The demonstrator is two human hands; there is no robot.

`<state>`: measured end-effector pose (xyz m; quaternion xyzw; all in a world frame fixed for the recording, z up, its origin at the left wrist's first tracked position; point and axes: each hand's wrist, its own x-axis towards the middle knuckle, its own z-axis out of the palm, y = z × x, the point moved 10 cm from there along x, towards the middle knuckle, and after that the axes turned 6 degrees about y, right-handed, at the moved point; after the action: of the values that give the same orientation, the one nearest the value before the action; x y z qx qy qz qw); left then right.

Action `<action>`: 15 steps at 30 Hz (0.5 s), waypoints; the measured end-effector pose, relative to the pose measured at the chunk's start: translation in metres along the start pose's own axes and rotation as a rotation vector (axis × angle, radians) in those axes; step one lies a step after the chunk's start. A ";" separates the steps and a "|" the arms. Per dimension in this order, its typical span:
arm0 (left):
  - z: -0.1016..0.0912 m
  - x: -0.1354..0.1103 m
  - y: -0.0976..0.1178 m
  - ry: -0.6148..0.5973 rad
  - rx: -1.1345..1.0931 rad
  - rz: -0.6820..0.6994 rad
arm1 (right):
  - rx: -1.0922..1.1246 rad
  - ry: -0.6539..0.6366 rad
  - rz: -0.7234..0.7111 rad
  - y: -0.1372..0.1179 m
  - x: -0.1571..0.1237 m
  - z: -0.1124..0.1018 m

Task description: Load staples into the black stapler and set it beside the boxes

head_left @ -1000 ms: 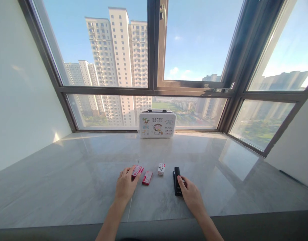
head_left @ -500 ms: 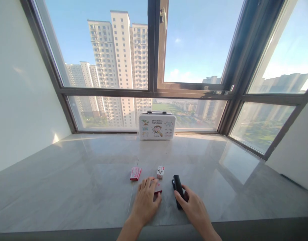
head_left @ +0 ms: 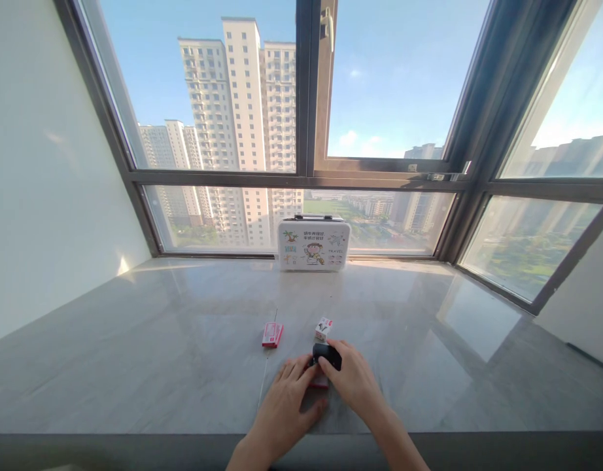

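Note:
A black stapler [head_left: 327,355] is in my right hand [head_left: 353,376], its fingers and thumb closed around it. It sits crosswise over a small flat red-and-white box [head_left: 319,382], partly hidden by my hands. My left hand [head_left: 292,400] covers the left side of that box, fingers curved over it and thumb along its near side. Its fingertips come close to the left end of the stapler; whether they touch cannot be made out. Just beyond the stapler stands a small white box with a black print [head_left: 324,328], turned at an angle.
Farther left, small red-and-white boxes [head_left: 273,334] lie stacked on the grey marble sill [head_left: 184,366]. A white case with cartoon prints [head_left: 314,245] and a black handle stands against the window at the back. The sill's front edge runs below my wrists.
My right hand has brought the stapler left and turned it crosswise over the flat box. The small white box has turned slightly. The whole view has shifted a little.

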<state>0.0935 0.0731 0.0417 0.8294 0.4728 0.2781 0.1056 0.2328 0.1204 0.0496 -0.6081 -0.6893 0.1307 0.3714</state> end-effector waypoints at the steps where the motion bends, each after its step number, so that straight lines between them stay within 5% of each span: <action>1: -0.002 -0.003 -0.001 0.000 0.006 -0.006 | 0.000 0.013 0.000 -0.010 0.001 0.005; 4: -0.006 -0.009 -0.008 0.021 0.037 -0.030 | -0.007 0.086 0.035 -0.032 0.005 0.010; 7: -0.007 -0.011 -0.017 0.030 0.093 -0.055 | 0.163 0.190 0.155 -0.028 0.012 0.003; 15: -0.004 -0.015 -0.026 0.037 0.116 -0.060 | 1.078 0.329 0.592 0.076 -0.010 -0.015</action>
<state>0.0669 0.0739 0.0283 0.8142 0.5148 0.2622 0.0570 0.2991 0.1243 0.0081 -0.5124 -0.2633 0.4612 0.6748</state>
